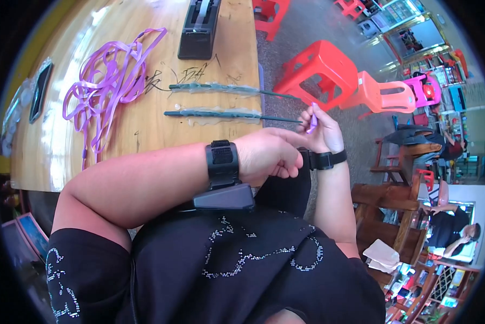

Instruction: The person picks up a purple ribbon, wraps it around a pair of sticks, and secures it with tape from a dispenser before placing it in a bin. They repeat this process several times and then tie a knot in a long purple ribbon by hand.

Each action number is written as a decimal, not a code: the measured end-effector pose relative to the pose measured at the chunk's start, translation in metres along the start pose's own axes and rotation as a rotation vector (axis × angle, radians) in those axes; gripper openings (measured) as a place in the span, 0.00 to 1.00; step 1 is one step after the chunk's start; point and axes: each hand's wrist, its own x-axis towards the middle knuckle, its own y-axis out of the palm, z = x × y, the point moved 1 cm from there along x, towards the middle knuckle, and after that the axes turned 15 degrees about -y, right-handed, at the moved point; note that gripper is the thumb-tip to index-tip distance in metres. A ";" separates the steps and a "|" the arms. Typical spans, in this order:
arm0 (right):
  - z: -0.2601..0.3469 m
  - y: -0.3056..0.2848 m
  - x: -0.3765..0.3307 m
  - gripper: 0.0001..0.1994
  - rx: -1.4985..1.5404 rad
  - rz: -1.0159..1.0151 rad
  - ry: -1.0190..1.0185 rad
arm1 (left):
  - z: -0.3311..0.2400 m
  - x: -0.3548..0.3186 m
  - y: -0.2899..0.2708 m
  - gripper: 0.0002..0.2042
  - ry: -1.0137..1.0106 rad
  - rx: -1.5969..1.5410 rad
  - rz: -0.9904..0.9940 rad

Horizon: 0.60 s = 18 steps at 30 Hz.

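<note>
My right hand (320, 129) is raised just past the table's right edge and pinches a small piece of purple ribbon (313, 121) between its fingers. My left hand (269, 154) reaches across my body and is curled close beside the right wrist; whether it holds anything is hidden. Both wrists wear black bands, and a dark device (224, 196) sits under the left one. On the wooden table (124, 135) lie two long green wrapped stems (221, 114), one above the other, and a loose tangle of purple ribbon (105, 81) to their left.
A black tape dispenser (199, 29) stands at the table's far side. A dark framed object (39, 89) lies at the table's left edge. Red plastic stools (320, 67) and a pink one (423, 89) stand on the floor to the right, with wooden chairs (388, 200) and a seated person (453, 229) beyond.
</note>
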 end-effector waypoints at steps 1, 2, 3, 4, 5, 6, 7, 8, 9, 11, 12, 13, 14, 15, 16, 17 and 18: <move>-0.002 -0.009 -0.003 0.09 0.003 -0.006 -0.006 | 0.002 0.000 0.001 0.26 -0.052 0.089 0.060; -0.007 -0.023 -0.006 0.09 -0.033 -0.119 0.031 | 0.004 0.000 0.003 0.20 -0.054 0.136 0.100; -0.015 -0.039 -0.010 0.09 -0.070 -0.231 0.068 | 0.004 0.001 0.003 0.20 -0.060 0.142 0.104; -0.030 -0.060 -0.012 0.11 -0.177 -0.202 0.081 | 0.005 0.004 0.003 0.20 -0.070 0.248 0.148; -0.052 -0.060 -0.018 0.10 -0.315 -0.228 0.102 | 0.006 0.005 0.002 0.19 -0.075 0.348 0.182; -0.057 -0.044 -0.029 0.09 -0.534 -0.144 0.193 | 0.003 0.002 0.005 0.18 -0.120 0.393 0.188; -0.077 -0.050 -0.031 0.10 -0.434 -0.188 0.419 | 0.003 0.003 0.006 0.18 -0.127 0.400 0.191; -0.083 -0.051 -0.029 0.10 -0.656 -0.088 0.436 | 0.003 0.003 0.007 0.18 -0.107 0.459 0.209; -0.087 -0.052 -0.025 0.12 -0.878 0.015 0.451 | 0.003 0.004 0.008 0.18 -0.088 0.519 0.227; -0.090 -0.045 -0.008 0.14 -0.629 0.002 0.240 | 0.003 0.004 0.007 0.18 -0.101 0.499 0.227; -0.085 -0.039 -0.001 0.17 -0.390 -0.013 0.033 | 0.003 0.004 0.007 0.18 -0.110 0.477 0.223; -0.078 -0.036 0.003 0.17 -0.387 -0.020 0.026 | 0.002 0.004 0.007 0.18 -0.118 0.456 0.219; -0.069 -0.028 0.007 0.18 -0.419 -0.079 0.024 | 0.002 0.003 0.007 0.18 -0.120 0.461 0.216; -0.062 -0.021 0.009 0.20 -0.453 -0.137 0.023 | 0.002 0.002 0.007 0.18 -0.111 0.459 0.212; -0.059 -0.017 0.007 0.17 -0.478 -0.104 0.043 | 0.002 0.000 0.005 0.18 -0.100 0.456 0.206; -0.061 -0.016 0.003 0.17 -0.480 -0.091 0.044 | 0.003 0.000 0.004 0.18 -0.090 0.455 0.198; -0.065 -0.016 -0.003 0.16 -0.488 -0.020 0.042 | 0.004 0.001 0.002 0.18 -0.078 0.446 0.201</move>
